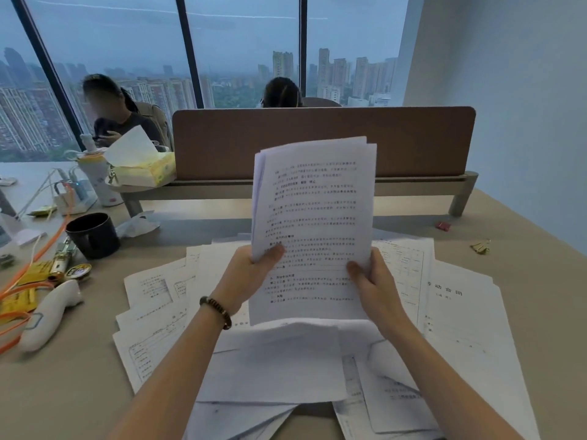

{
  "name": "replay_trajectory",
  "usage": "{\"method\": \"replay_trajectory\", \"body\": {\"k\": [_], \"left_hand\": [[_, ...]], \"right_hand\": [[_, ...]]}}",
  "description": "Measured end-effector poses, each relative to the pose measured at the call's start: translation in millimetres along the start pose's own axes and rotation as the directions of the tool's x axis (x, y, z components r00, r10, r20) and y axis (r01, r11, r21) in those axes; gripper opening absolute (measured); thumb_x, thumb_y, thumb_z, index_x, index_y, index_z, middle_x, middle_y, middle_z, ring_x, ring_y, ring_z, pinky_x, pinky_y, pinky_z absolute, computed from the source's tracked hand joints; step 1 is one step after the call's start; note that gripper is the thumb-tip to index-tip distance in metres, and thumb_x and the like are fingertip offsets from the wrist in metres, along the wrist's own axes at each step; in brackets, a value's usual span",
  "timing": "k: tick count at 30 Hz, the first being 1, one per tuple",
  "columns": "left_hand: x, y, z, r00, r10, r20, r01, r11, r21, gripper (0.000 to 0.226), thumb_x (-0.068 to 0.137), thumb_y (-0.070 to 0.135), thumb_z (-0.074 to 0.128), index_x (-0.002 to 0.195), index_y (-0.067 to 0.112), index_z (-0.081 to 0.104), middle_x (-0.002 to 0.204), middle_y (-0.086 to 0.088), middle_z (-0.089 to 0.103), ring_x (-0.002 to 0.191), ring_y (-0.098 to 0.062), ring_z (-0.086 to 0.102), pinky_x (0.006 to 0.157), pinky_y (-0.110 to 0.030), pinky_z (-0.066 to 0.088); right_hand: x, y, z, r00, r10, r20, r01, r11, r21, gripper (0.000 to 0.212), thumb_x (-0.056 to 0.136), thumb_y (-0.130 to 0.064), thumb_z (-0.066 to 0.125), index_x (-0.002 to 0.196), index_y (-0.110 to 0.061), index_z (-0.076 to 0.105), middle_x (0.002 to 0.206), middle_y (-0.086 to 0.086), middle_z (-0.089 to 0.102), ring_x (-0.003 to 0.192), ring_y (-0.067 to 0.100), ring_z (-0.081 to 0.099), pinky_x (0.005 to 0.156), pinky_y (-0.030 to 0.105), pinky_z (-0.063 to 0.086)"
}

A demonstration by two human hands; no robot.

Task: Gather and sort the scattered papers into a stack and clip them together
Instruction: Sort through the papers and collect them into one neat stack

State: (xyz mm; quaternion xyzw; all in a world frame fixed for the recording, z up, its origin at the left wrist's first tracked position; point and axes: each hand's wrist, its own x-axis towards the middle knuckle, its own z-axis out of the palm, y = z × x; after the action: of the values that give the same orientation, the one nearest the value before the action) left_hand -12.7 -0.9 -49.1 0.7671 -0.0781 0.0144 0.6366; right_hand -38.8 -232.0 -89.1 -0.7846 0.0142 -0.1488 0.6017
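Two hands hold a sheaf [313,230] upright above the desk [524,281]: left hand [254,271] and right hand [370,281] each pinch a lower corner. Loose papers [276,360] lie scattered beneath; clips [480,247] sit well apart, to the right. The top edges look uneven, so sheets might slip out sideways.

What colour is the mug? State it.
Black, glossy, best seen in the head view: the mug stands left of the papers.
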Motion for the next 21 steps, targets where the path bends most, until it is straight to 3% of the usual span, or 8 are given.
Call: {"method": "replay_trajectory", "body": {"k": [4, 7, 8, 10, 13, 16, 18, 21], "left_hand": [[0.3, -6.5, -12.7, 0.994, -0.109, -0.008, 0.109, 0.993, 0.041, 0.011, 0.096, 0.028, 0.063, 0.097, 0.022, 0.073, 0.081, 0.011, 0.079, 0.073, -0.010, 0.076, 0.057, -0.022, 0.059], [-5.4, -29.3, -22.4, 0.952, -0.307, 0.016, 0.305, 0.951, 0.055, 0.016, 0.098, 0.022, 0.062, 0.101, 0.010, 0.072, 0.086, -0.001, 0.080, 0.073, -0.020, 0.077, 0.058, -0.030, 0.060], [-7.4, -38.5, -24.6, 0.931, -0.364, 0.015, 0.363, 0.930, 0.061, 0.018, 0.098, 0.020, 0.061, 0.103, 0.007, 0.072, 0.091, -0.006, 0.079, 0.076, -0.024, 0.077, 0.063, -0.034, 0.061], [-9.6, -55.6, -25.6, 0.895, -0.447, 0.007, 0.445, 0.892, 0.079, 0.020, 0.098, 0.020, 0.062, 0.108, 0.005, 0.071, 0.099, -0.012, 0.078, 0.087, -0.031, 0.075, 0.078, -0.044, 0.062], [-8.8, -67.0, -23.0, 0.875, -0.484, -0.016, 0.484, 0.873, 0.063, 0.021, 0.097, 0.020, 0.063, 0.110, 0.005, 0.070, 0.103, -0.014, 0.077, 0.093, -0.034, 0.073, 0.085, -0.047, 0.059], [-4.2, -69.0, -20.0, 0.870, -0.493, -0.010, 0.493, 0.870, 0.023, 0.020, 0.097, 0.020, 0.063, 0.108, 0.006, 0.070, 0.102, -0.014, 0.077, 0.093, -0.035, 0.074, 0.087, -0.051, 0.059], [-1.9, -70.0, -18.4, 0.867, -0.498, -0.003, 0.498, 0.867, 0.015, 0.018, 0.097, 0.020, 0.063, 0.108, 0.007, 0.070, 0.100, -0.014, 0.078, 0.091, -0.035, 0.074, 0.084, -0.051, 0.059], [-0.4, -71.3, -16.9, 0.866, -0.500, 0.015, 0.501, 0.866, -0.009, 0.020, 0.097, 0.020, 0.063, 0.110, 0.007, 0.070, 0.098, -0.013, 0.079, 0.089, -0.034, 0.075, 0.076, -0.047, 0.061]], "right_hand": [[4.1, -5.5, -15.4, 0.996, -0.002, -0.092, -0.028, 0.948, -0.318, 0.029, 0.104, -0.039, 0.046, 0.122, -0.019, 0.058, 0.116, 0.002, 0.067, 0.101, 0.019, 0.064, 0.083, 0.033, 0.051], [12.3, 20.0, -37.6, 0.963, 0.210, -0.168, -0.257, 0.538, -0.802, 0.064, 0.098, -0.064, 0.031, 0.145, -0.022, 0.041, 0.149, 0.020, 0.043, 0.135, 0.038, 0.042, 0.109, 0.056, 0.030], [13.4, 28.4, -43.0, 0.927, 0.329, -0.178, -0.309, 0.405, -0.860, 0.072, 0.095, -0.071, 0.026, 0.149, -0.025, 0.033, 0.156, 0.024, 0.031, 0.142, 0.043, 0.030, 0.112, 0.065, 0.018], [12.2, 41.7, -47.7, 0.871, 0.461, -0.171, -0.334, 0.299, -0.894, 0.079, 0.090, -0.078, 0.023, 0.152, -0.030, 0.025, 0.162, 0.026, 0.015, 0.148, 0.047, 0.013, 0.112, 0.072, 0.006], [8.7, 49.8, -45.6, 0.895, 0.439, -0.072, -0.238, 0.335, -0.912, 0.076, 0.090, -0.077, 0.030, 0.151, -0.033, 0.024, 0.165, 0.023, 0.009, 0.150, 0.044, 0.006, 0.115, 0.068, 0.007], [9.0, 48.5, -43.9, 0.938, 0.343, 0.050, -0.150, 0.530, -0.835, 0.076, 0.088, -0.068, 0.054, 0.151, -0.032, 0.030, 0.165, 0.017, 0.015, 0.153, 0.034, 0.011, 0.121, 0.056, 0.013], [9.8, 47.0, -46.1, 0.948, 0.317, 0.019, -0.199, 0.638, -0.744, 0.080, 0.085, -0.062, 0.064, 0.151, -0.029, 0.034, 0.165, 0.018, 0.012, 0.153, 0.034, 0.010, 0.123, 0.050, 0.017], [9.7, 50.1, -49.6, 0.929, 0.328, -0.169, -0.307, 0.433, -0.848, 0.075, 0.089, -0.070, 0.047, 0.147, -0.025, 0.034, 0.158, 0.023, 0.022, 0.147, 0.040, 0.018, 0.117, 0.057, 0.016]]}}
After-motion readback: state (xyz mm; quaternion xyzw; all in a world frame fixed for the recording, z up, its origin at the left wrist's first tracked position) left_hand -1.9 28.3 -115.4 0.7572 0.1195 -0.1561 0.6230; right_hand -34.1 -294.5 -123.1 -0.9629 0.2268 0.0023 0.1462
